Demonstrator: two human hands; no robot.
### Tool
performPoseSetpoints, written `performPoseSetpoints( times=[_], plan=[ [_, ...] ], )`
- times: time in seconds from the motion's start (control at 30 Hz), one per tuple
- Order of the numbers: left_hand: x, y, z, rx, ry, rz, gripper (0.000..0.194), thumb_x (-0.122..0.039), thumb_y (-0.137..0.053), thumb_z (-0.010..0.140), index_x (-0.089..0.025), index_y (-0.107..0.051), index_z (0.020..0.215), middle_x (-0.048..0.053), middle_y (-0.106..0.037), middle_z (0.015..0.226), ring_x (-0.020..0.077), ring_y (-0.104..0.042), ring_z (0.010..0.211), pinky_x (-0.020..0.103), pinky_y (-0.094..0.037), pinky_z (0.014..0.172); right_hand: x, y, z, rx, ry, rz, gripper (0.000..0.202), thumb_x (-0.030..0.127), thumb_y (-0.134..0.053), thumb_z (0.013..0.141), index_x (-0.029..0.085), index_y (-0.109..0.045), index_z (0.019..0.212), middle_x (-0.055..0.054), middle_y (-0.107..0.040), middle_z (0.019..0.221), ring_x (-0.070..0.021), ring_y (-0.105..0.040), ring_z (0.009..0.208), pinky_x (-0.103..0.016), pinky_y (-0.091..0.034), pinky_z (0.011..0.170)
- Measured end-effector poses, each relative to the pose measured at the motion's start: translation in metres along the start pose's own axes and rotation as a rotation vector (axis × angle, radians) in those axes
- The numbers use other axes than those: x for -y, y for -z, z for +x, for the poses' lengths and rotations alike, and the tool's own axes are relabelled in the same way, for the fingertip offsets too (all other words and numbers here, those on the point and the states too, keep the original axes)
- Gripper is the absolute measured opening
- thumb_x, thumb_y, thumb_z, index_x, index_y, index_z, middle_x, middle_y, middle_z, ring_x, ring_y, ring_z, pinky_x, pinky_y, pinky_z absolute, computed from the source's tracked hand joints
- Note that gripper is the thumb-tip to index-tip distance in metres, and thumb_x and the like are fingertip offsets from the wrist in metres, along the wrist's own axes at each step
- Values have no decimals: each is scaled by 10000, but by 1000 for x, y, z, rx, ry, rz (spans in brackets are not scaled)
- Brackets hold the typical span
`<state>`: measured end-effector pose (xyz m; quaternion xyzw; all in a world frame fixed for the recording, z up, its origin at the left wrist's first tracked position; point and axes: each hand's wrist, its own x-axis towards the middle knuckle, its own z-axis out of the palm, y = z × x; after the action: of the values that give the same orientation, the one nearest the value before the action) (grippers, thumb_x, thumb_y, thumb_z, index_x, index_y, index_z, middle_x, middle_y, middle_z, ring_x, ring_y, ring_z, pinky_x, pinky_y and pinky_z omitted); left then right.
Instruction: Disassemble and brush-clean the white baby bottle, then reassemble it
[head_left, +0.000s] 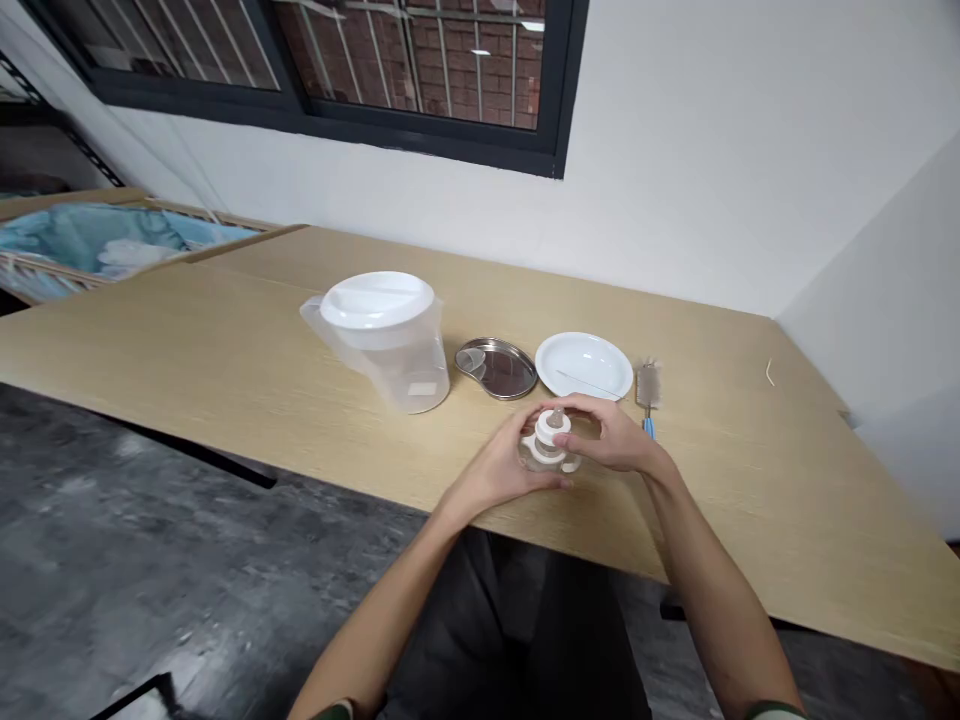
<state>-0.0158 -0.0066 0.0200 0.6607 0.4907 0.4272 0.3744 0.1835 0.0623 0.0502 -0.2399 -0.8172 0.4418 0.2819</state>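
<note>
With the fingers of the left hand (495, 468) bent around the lower part of the baby bottle (547, 450), and with the thumb and fingers of the right hand (622, 437) closed on the white collar (546, 430) just above. Held so by both hands at once, on the person's side of the white plate (589, 352) and slightly to the left of its middle, near to it but apart from it. Kept with the long axis nearly vertical, with the pale teat (556, 416) pointing upward between the two hands. Nearer to the teat, the right hand, on the side toward the right edge of the white plate; lower and nearer to the bottle's body, the left hand, on the opposite side. Because of the hands in front, not possible to tell about contact between the bottle's base and the table (750, 400). Just left of the white plate, a metal tray (510, 375) with a small clear piece inside; farther left of the same plate, a lidded pitcher (397, 350); just to its right, a brush (649, 385) with a blue handle.
</note>
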Motion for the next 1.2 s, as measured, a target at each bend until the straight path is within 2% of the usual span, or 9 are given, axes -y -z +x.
performPoseSetpoints(
  times=[0.1,0.23,0.37,0.53,0.7,0.87,0.97,1.07,1.2],
  plan=[
    [15,-24,0,-111,23,-65,875,-394,-914,586,-251,-503,1345,84,-699,1235,274,-674,1140,426,-552,996,9,3,-2,10,27,-154,524,319,-680,882,252,-574,1391,-74,-637,1321,-218,-614,1174,-399,-495,1024],
    [22,-31,-2,-206,60,-65,872,-361,-918,567,-244,-489,1317,47,-747,1088,252,-714,1016,409,-579,917,31,8,-2,150,50,-392,487,293,-651,902,308,-586,1385,-56,-676,1193,-224,-631,1083,-402,-512,959],
    [21,-28,-3,-186,40,-75,773,-403,-913,579,-241,-549,1241,44,-735,1110,249,-698,1051,406,-572,930,47,16,9,306,56,-509,481,288,-663,895,332,-596,1369,-58,-671,1167,-234,-629,1065,-393,-511,932],
    [25,-26,3,-147,-60,-186,916,-428,-946,519,-220,-524,1305,79,-687,1239,247,-663,1149,372,-552,986,56,24,30,490,30,-594,456,322,-698,874,309,-637,1326,-67,-682,1126,-249,-641,1042,-405,-506,933],
    [26,-33,6,-207,-106,-161,689,-335,-857,633,-212,-562,1243,84,-681,1244,241,-671,1125,370,-546,971,67,25,36,568,-3,-635,407,399,-627,929,290,-634,1321,-87,-677,1156,-267,-641,1056,-419,-503,941],
    [33,-37,9,-238,-196,-216,770,-257,-840,617,-209,-511,1312,58,-711,1175,229,-694,1071,344,-553,933,77,21,43,655,-63,-705,381,471,-559,963,268,-652,1272,-96,-684,1139,-268,-650,1029,-404,-516,916],
    [37,-39,8,-229,-188,-273,829,-252,-855,605,-214,-486,1346,55,-718,1148,244,-704,1045,336,-563,862,80,18,47,684,-99,-805,496,538,-601,925,247,-617,1326,-95,-695,1099,-267,-665,951,-392,-528,865],
    [39,-41,8,-226,-162,-299,866,-274,-866,594,-209,-472,1363,71,-712,1160,267,-700,1062,340,-564,842,82,13,50,739,-149,-912,579,551,-593,927,223,-556,1402,-102,-695,1063,-255,-669,857,-385,-531,810],
    [40,-45,11,-224,-136,-260,869,-364,-849,617,-186,-466,1376,101,-705,1154,294,-691,1074,373,-560,865,85,9,51,767,-172,-1003,530,505,-552,960,212,-555,1401,-120,-679,1074,-265,-665,868,-411,-520,814]
  ],
)
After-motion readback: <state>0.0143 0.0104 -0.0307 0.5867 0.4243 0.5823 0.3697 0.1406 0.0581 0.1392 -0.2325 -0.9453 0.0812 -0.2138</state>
